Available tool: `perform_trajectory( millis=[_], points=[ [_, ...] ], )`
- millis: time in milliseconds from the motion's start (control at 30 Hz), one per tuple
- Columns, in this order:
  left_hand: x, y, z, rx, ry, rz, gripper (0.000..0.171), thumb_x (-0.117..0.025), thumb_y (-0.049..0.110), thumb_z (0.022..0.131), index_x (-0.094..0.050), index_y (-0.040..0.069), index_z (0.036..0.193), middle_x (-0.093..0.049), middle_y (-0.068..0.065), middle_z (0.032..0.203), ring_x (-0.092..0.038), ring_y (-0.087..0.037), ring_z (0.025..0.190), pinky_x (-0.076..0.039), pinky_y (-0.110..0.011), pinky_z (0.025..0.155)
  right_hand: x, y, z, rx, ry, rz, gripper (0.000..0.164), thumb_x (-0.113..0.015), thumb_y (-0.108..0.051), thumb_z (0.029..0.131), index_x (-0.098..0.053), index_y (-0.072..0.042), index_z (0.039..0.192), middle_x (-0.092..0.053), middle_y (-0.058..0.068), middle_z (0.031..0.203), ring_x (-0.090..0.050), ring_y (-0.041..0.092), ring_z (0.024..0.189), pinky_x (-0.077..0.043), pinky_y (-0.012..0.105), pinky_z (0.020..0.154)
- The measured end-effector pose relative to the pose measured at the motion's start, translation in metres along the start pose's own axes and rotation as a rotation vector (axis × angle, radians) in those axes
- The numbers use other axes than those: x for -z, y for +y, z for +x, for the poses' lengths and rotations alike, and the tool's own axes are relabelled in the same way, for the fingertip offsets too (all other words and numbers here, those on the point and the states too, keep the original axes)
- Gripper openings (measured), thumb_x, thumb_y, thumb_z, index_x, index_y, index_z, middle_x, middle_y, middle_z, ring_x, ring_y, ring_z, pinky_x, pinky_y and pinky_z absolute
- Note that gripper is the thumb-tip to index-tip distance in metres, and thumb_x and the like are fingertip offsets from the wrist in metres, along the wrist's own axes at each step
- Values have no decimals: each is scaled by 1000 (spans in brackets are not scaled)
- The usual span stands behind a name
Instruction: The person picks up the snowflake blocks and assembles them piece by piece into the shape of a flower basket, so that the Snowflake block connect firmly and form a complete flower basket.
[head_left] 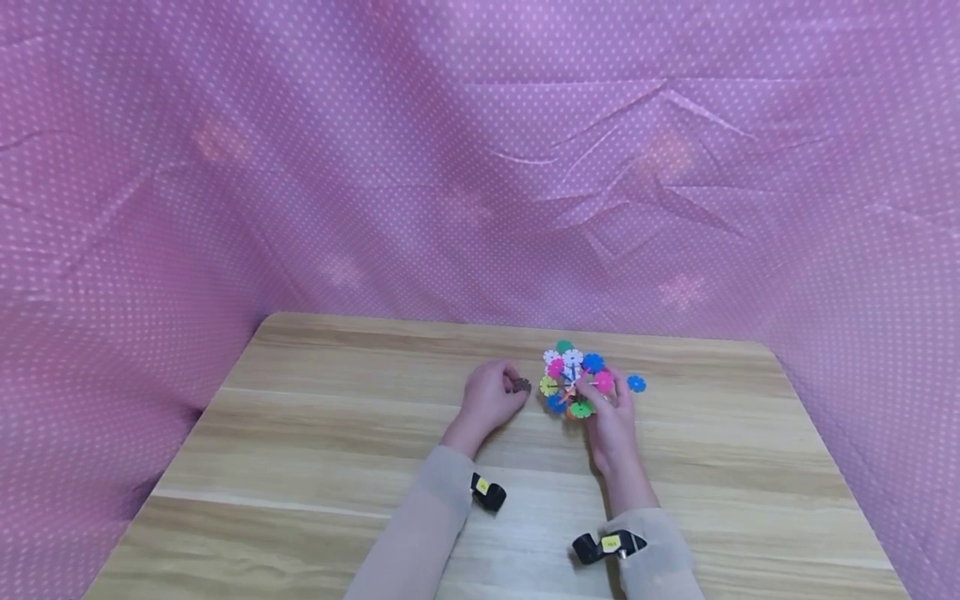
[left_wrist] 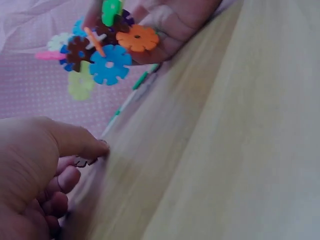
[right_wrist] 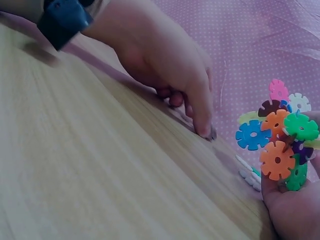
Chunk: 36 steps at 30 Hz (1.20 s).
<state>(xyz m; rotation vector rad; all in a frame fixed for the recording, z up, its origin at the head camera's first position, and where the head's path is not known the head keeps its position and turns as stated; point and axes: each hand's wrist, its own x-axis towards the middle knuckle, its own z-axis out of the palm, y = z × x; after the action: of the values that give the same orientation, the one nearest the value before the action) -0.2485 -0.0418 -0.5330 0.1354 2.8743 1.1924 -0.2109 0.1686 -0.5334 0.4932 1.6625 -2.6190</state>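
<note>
My left hand pinches a small brown notched disc between thumb and fingertips, low over the table. Most of that disc is covered by the thumb in the left wrist view. My right hand holds a round cluster of interlocking snowflake discs, to the right of the left hand. Blue, orange, green, pink, white, yellow and brown discs are slotted together at many angles in this cluster. Thumb and fingers of the right hand support it from one side. The two hands are apart.
A loose blue disc lies on the wooden table just right of the right hand. Beyond the hands, white and green discs lie flat in the right wrist view. Pink dotted cloth encloses the table's back and sides.
</note>
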Motion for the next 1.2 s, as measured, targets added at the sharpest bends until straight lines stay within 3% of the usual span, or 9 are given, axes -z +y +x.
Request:
perform_trajectory(
  millis=[233, 500, 633, 867, 1033, 1200],
  points=[
    [16, -3, -18, 51, 8, -139, 14, -82, 14, 95, -69, 12, 98, -67, 0, 89, -62, -16, 82, -56, -35, 78, 1, 1, 1, 35, -50, 4, 44, -71, -6, 105, -57, -11, 146, -64, 0, 137, -64, 17, 125, -54, 28, 109],
    [27, 7, -23, -16, 54, -345, 15, -81, 18, 98, -75, 8, 107, -72, 1, 94, -66, -13, 85, -61, -30, 80, 4, 1, -2, 16, -74, 21, 42, -72, -7, 105, -57, -17, 143, -73, -6, 126, -70, 14, 116, -59, 27, 99],
    [31, 19, -27, -48, 35, -367, 12, -80, 19, 100, -77, 8, 103, -72, 2, 89, -67, -12, 81, -61, -28, 75, 3, 2, -2, 9, -96, 56, 42, -70, -3, 105, -56, -18, 141, -73, -5, 126, -71, 15, 115, -60, 30, 100],
    [25, 30, -33, -96, -56, -327, 12, -72, 17, 105, -78, 9, 100, -76, -2, 84, -65, -10, 70, -58, -25, 64, 0, 3, -2, 0, -100, 78, 44, -71, 4, 102, -57, -22, 135, -76, -4, 122, -76, 16, 110, -62, 33, 98],
    [21, 31, -32, -134, -61, -309, 14, -71, 17, 106, -79, 10, 97, -77, -3, 83, -64, -9, 66, -55, -25, 61, -1, 2, 0, 8, -103, 48, 54, -74, 6, 99, -52, -18, 142, -75, -3, 128, -74, 18, 119, -60, 35, 104],
    [20, 32, -32, -142, -61, -280, 12, -72, 17, 105, -80, 10, 99, -75, 5, 81, -65, -8, 67, -57, -24, 64, -1, 2, 0, 8, -102, 14, 58, -74, 9, 96, -50, -16, 143, -77, -3, 125, -75, 17, 115, -61, 35, 102]
  ],
)
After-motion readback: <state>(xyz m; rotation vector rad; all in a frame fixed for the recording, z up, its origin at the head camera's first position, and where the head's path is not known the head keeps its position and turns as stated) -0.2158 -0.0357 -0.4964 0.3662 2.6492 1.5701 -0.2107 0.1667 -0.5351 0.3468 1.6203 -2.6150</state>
